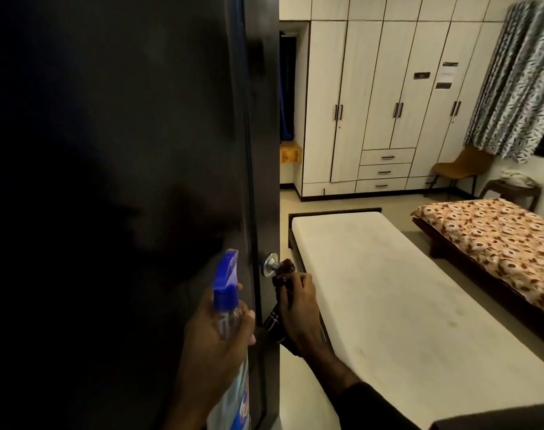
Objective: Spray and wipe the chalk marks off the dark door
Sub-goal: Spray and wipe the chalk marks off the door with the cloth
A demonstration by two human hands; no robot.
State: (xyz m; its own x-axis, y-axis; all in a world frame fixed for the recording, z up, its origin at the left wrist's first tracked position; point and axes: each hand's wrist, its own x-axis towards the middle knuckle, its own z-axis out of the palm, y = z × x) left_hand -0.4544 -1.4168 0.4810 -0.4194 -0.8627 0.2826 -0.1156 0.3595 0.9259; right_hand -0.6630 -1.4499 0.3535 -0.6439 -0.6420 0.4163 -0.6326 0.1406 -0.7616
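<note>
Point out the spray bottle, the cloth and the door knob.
spray bottle [225,282]: head view, blue nozzle head.
cloth [283,274]: head view, bunched upper part.
door knob [269,264]: head view, silver base plate.

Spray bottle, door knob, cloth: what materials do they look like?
Spray bottle: clear plastic body, glossy blue plastic trigger head; see-through neck.
Door knob: metal, polished silver, going by its bright glint.
Cloth: dark woven fabric, matte, limp and creased; pale stitching on the hanging part. Fibre unclear.
</note>
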